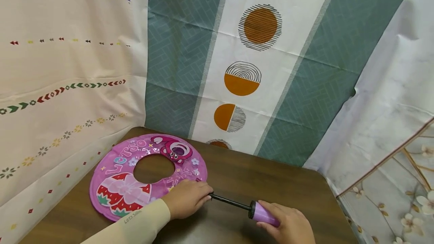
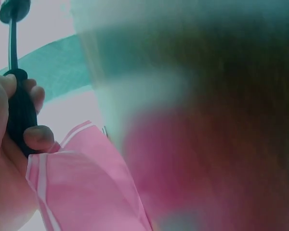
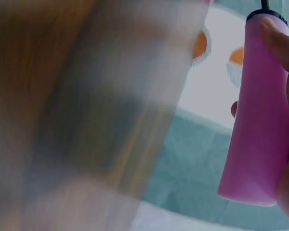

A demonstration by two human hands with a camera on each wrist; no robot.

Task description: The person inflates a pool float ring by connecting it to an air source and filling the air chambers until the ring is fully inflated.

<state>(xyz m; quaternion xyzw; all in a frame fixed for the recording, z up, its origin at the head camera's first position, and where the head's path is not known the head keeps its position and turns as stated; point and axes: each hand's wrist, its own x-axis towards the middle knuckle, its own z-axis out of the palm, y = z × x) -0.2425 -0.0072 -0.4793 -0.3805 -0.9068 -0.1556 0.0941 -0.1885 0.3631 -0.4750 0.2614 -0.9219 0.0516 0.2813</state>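
Note:
A purple hand pump [image 1: 266, 214] is held between both hands, its thin black rod [image 1: 232, 201] drawn out of the barrel. My right hand [image 1: 292, 223] grips the barrel; in the right wrist view the thumb lies along the pink-purple barrel [image 3: 255, 120] near its black cap. The left hand [image 1: 188, 199] has its fingers curled round the black handle [image 2: 21, 113] at the rod's other end. Just beyond the left hand lies a pink swim ring [image 1: 113, 172], looking fairly flat, with strawberries and a bear printed on it. The left hand covers part of its near right edge.
The ring and both hands are over a dark brown wooden table [image 1: 244, 172]. Behind it hangs a green and white cloth [image 1: 176, 48] with orange circles. Patterned white cloth [image 1: 68, 67] lines the left side, and floral cloth [image 1: 400, 183] the right.

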